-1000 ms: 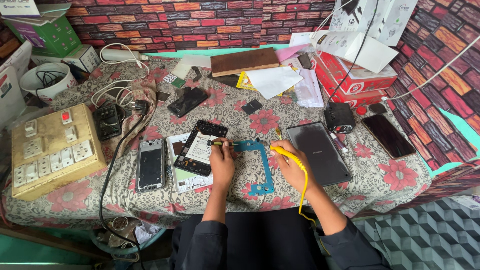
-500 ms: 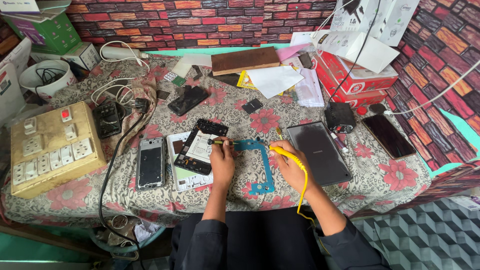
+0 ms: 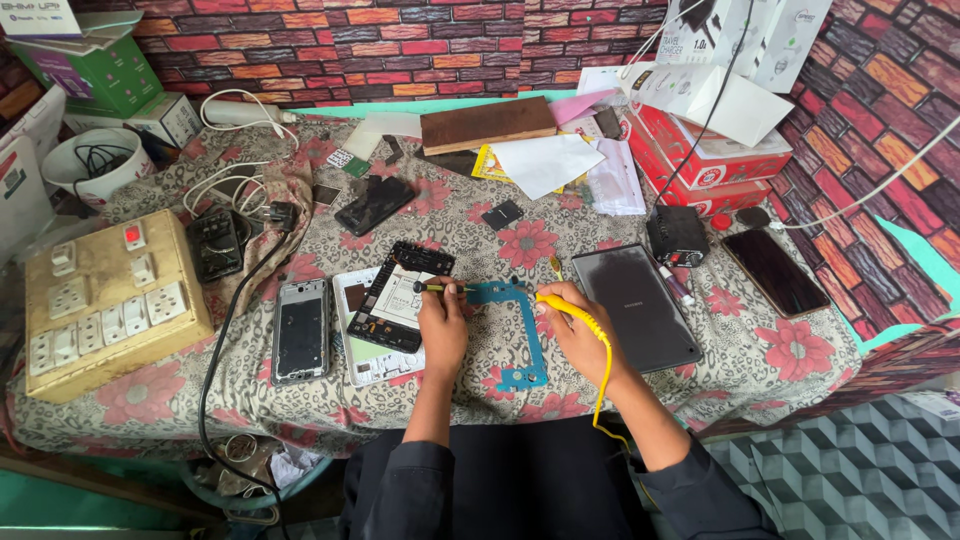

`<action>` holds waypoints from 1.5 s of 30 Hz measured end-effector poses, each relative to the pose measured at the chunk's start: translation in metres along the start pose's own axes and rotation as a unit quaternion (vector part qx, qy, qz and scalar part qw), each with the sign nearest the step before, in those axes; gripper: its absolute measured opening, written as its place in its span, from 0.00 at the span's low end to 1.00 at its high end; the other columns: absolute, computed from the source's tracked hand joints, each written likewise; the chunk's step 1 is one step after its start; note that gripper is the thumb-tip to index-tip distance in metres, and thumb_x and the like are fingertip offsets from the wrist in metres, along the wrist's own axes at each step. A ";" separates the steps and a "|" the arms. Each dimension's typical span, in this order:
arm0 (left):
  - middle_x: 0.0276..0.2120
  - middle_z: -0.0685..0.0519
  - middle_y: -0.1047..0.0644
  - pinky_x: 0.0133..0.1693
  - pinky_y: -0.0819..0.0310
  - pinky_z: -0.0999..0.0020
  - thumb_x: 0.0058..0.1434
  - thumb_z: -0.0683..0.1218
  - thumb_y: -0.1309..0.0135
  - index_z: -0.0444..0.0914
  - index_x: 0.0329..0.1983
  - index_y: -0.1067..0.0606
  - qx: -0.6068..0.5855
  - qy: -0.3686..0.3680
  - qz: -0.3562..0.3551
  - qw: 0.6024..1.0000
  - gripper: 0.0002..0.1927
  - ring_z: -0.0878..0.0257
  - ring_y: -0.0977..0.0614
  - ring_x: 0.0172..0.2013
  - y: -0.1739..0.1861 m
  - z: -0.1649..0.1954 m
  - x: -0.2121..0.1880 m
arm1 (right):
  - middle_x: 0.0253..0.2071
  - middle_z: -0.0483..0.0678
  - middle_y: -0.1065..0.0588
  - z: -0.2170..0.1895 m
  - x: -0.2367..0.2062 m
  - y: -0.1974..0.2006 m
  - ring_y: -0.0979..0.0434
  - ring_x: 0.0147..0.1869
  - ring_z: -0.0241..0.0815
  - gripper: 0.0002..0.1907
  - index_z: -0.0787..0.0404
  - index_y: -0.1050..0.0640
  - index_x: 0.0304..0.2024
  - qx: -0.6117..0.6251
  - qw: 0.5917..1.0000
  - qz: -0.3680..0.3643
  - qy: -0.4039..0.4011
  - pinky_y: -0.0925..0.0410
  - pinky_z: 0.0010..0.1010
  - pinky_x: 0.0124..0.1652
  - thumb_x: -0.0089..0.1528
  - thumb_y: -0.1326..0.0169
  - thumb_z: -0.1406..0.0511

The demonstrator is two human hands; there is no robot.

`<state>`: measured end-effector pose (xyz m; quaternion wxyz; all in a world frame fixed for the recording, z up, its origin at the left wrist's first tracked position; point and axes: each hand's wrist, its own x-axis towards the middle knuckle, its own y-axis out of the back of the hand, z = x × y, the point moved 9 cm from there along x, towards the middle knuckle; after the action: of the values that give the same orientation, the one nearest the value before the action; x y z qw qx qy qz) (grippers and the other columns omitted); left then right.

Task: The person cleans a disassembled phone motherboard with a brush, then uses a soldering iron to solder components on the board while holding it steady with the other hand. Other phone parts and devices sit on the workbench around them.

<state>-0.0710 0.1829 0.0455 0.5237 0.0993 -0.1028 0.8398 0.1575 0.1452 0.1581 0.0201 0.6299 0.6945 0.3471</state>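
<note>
1. While the left hand [image 3: 443,325] rests on the floral cloth of the table [image 3: 780,400], its grip is closed on a small screwdriver [image 3: 440,288] with a yellow-green handle, which lies level and points left towards the black phone frame [image 3: 400,295].
2. The right hand [image 3: 572,328] has its grip clamped on a yellow tool [image 3: 560,303], whose yellow cord [image 3: 604,372] runs down past the wrist.
3. Between the two hands lies a blue frame part [image 3: 522,330], flat on the cloth; the yellow tool's tip sits at its upper right corner.
4. The black phone frame lies tilted on a white phone back [image 3: 365,355], just left of the left hand.
5. Further left, a silver phone [image 3: 300,330] lies face up beside a wooden switchboard [image 3: 105,300].
6. Just right of the right hand lies a dark tablet [image 3: 640,305]; well beyond it, a dark phone [image 3: 775,270] lies near the table's edge.
</note>
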 end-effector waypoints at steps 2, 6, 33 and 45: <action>0.36 0.48 0.19 0.34 0.22 0.68 0.74 0.45 0.56 0.31 0.46 0.31 -0.001 -0.011 0.002 1.000 0.10 0.66 0.21 0.30 0.001 0.002 0.000 | 0.48 0.52 0.18 0.000 0.000 0.000 0.15 0.46 0.46 0.10 0.62 0.26 0.50 0.005 1.000 -0.001 -0.002 0.25 0.31 0.42 0.66 0.46 0.69; 0.36 0.48 0.19 0.33 0.22 0.69 0.74 0.45 0.56 0.31 0.47 0.31 -0.003 -0.009 0.001 1.000 0.10 0.66 0.20 0.31 0.001 0.000 0.000 | 0.49 0.51 0.18 0.001 -0.001 -0.001 0.15 0.47 0.44 0.10 0.62 0.26 0.50 0.008 1.000 0.001 -0.004 0.25 0.31 0.43 0.66 0.47 0.70; 0.38 0.48 0.19 0.34 0.21 0.68 0.75 0.45 0.57 0.31 0.46 0.32 -0.010 -0.011 -0.004 1.000 0.10 0.66 0.20 0.31 0.000 0.003 -0.001 | 0.50 0.51 0.18 -0.008 -0.003 -0.010 0.15 0.42 0.41 0.11 0.61 0.26 0.50 0.025 0.999 -0.020 0.013 0.24 0.30 0.41 0.66 0.44 0.67; 0.38 0.47 0.19 0.34 0.20 0.68 0.74 0.45 0.57 0.31 0.47 0.31 -0.032 -0.001 -0.005 0.999 0.10 0.67 0.21 0.31 -0.001 0.000 0.000 | 0.50 0.50 0.18 -0.001 -0.003 -0.007 0.16 0.43 0.40 0.11 0.61 0.26 0.49 0.010 1.000 -0.010 -0.001 0.25 0.30 0.41 0.65 0.44 0.67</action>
<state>-0.0697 0.1834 0.0451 0.5310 0.0841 -0.1299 0.8331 0.1514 0.1425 0.1544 0.0180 0.6230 0.7044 0.3397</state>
